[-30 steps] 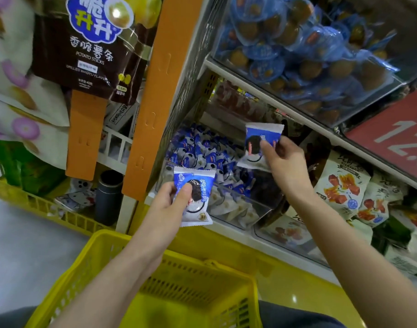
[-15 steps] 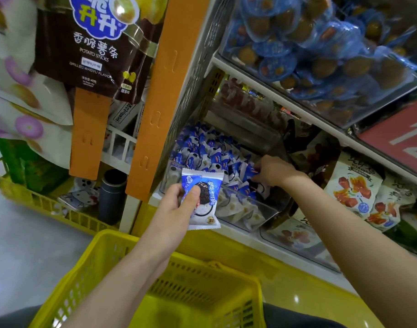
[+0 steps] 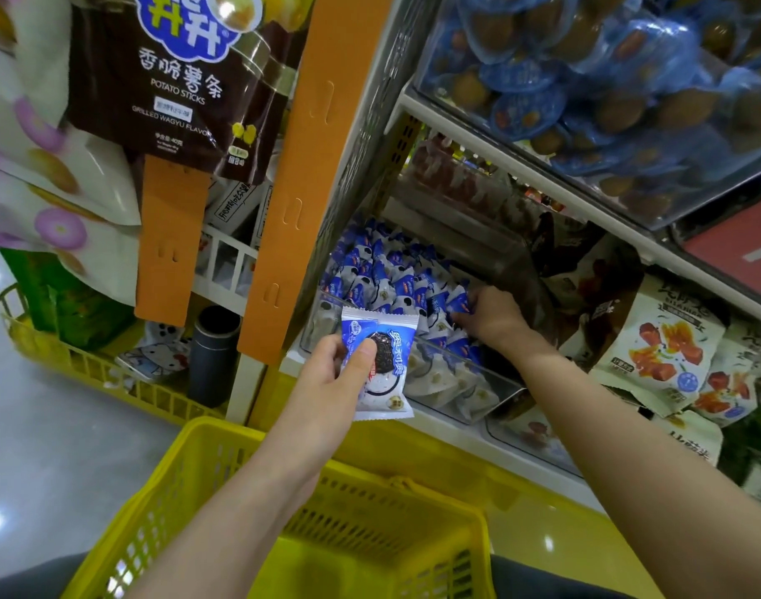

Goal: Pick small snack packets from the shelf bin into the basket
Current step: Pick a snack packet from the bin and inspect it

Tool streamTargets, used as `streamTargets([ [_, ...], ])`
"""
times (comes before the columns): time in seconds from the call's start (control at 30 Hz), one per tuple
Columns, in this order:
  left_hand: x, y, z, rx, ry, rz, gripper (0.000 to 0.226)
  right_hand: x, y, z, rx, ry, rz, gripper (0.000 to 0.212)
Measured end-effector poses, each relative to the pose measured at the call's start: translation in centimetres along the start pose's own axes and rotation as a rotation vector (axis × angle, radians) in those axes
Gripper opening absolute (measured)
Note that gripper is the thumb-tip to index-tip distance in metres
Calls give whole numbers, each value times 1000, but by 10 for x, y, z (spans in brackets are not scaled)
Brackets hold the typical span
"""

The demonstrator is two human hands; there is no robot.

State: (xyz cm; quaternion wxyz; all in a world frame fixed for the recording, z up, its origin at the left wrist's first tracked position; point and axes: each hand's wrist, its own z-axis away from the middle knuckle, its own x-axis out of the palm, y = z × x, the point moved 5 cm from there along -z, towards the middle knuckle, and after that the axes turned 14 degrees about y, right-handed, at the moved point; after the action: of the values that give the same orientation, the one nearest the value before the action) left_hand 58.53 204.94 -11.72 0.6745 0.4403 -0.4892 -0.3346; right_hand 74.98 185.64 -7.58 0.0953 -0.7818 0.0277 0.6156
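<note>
- The left hand point(image 3: 326, 378) is pinching a blue-and-white snack packet point(image 3: 380, 365) between thumb and fingers, holding it upright just in front of the clear shelf bin point(image 3: 469, 382).
- That packet is hanging above the far rim of the yellow basket point(image 3: 361, 533), not inside it; the hand is gripping its lower left edge, so most of the wrapper is showing to the right of the thumb.
- The right hand point(image 3: 493, 315) is reaching into the bin from the right, fingers curled down among the heap of matching packets point(image 3: 383, 278); they are touching the wrappers, but I cannot tell whether they are closing on one.
- The bin is sitting on the lower shelf, beside an orange upright strip point(image 3: 292, 188).
- The basket is sitting low and near the person, under both forearms; the visible part of its inside is showing only mesh.
</note>
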Motion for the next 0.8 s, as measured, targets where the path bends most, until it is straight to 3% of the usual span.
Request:
streamTargets([
  [0.1, 1, 0, 1, 6, 6, -7, 15, 5, 0, 1, -1, -72, 92, 21],
  [0.27, 0, 2, 1, 9, 0, -14, 17, 7, 4, -1, 111, -25, -197, 21],
  [0.43, 3, -2, 0, 14, -6, -42, 17, 4, -1, 10, 107, -103, -216, 27],
  [0.53, 4, -5, 0, -2, -14, -64, 15, -8, -7, 24, -11, -3, -268, 28],
  [0.67, 0, -11, 0, -47, 4, -107, 14, -44, -28, 75, -191, 239, -625, 23],
  [0.8, 1, -17, 3, -39, 6, -153, 9, -45, -42, 137, -297, 48, -816, 22],
])
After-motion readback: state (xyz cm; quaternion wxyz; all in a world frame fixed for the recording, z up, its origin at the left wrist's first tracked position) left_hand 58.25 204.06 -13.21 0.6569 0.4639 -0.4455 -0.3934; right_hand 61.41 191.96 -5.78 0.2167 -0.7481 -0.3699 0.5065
